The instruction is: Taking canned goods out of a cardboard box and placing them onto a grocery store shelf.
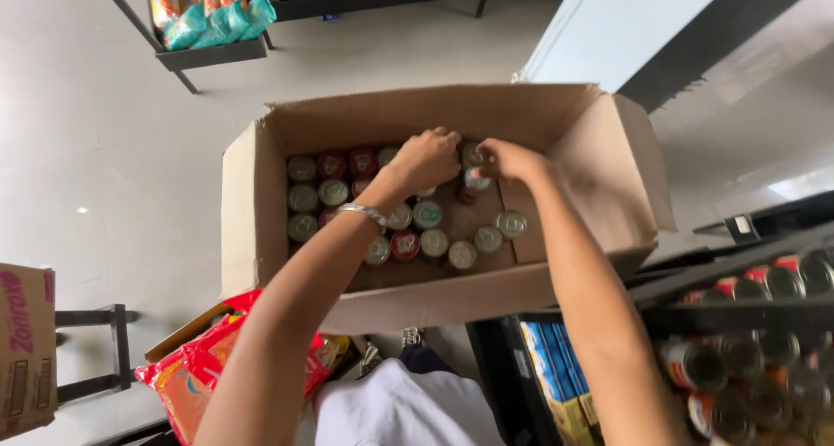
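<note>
An open cardboard box (261,168) stands on the floor in front of me, holding several upright drink cans (330,194) with silver tops. My left hand (423,158) reaches into the box and rests on cans near its far middle; a metal bracelet (363,211) is on that wrist. My right hand (511,159) is just to the right of it, fingers curled around the top of a can (473,156). Whether the left hand grips a can is hidden under its fingers.
A dark shelf (738,311) at the right carries rows of cans, with blue packs (556,376) below it. Red-orange snack packets (195,372) lie at lower left beside another carton (26,350). A low rack (208,55) with colourful packets stands at the far left.
</note>
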